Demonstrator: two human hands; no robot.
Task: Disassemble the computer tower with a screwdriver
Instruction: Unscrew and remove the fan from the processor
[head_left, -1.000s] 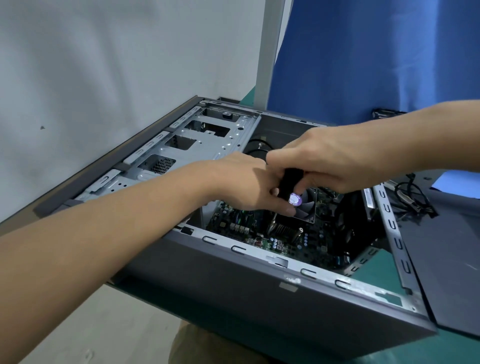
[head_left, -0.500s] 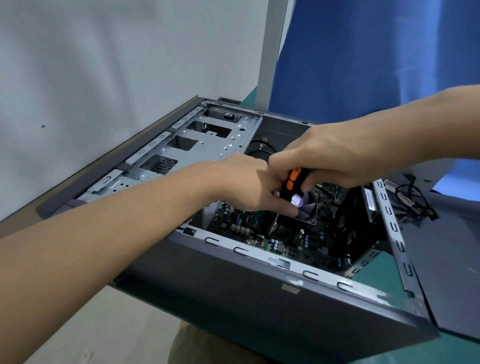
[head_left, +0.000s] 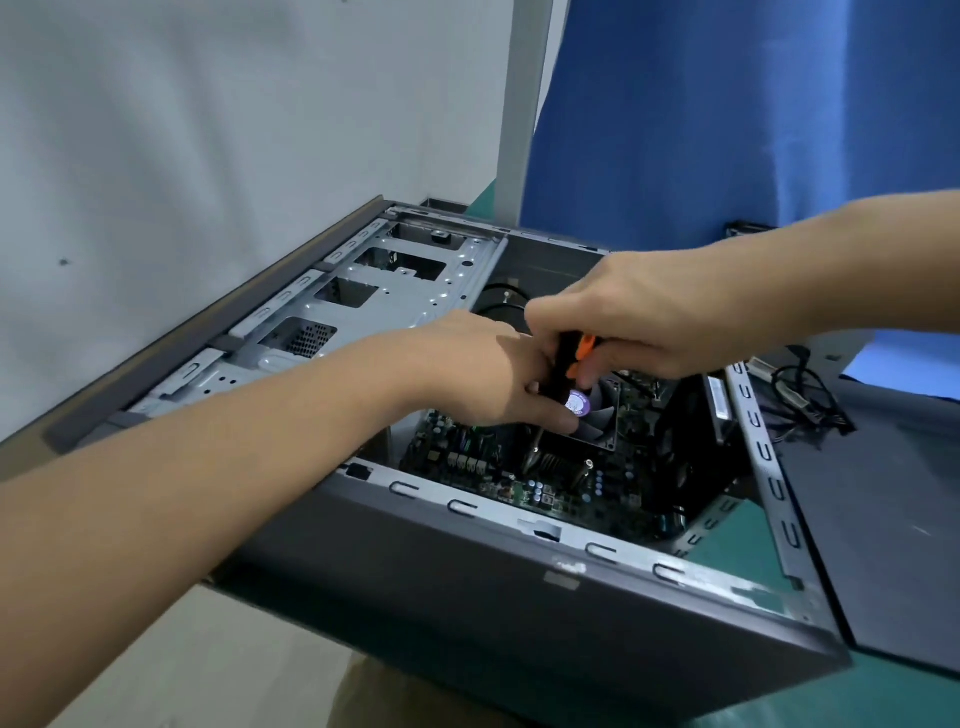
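So, head view: the computer tower (head_left: 467, 597) lay open on its side on the green bench (head_left: 914, 699). It looked like stiff, heavy steel, best gripped by the frame, not the fragile board (head_left: 519, 483). The right hand (head_left: 665, 312) had its fingers wrapped round the screwdriver (head_left: 566, 364) handle. The left hand (head_left: 493, 374) pinched it lower, beside the cooler fan (head_left: 597, 415). Tip half hidden, probably at the cooler's corner.

Bare forearms (head_left: 234, 467), tan clothing (head_left: 374, 699) below

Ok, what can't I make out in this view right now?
- Tip of the screwdriver and what it meets: head view, too small and dark beside the fan.
- Its handle: head view, partly covered by the right hand and left hand.
- The side panel: head view, cut off by the right edge.
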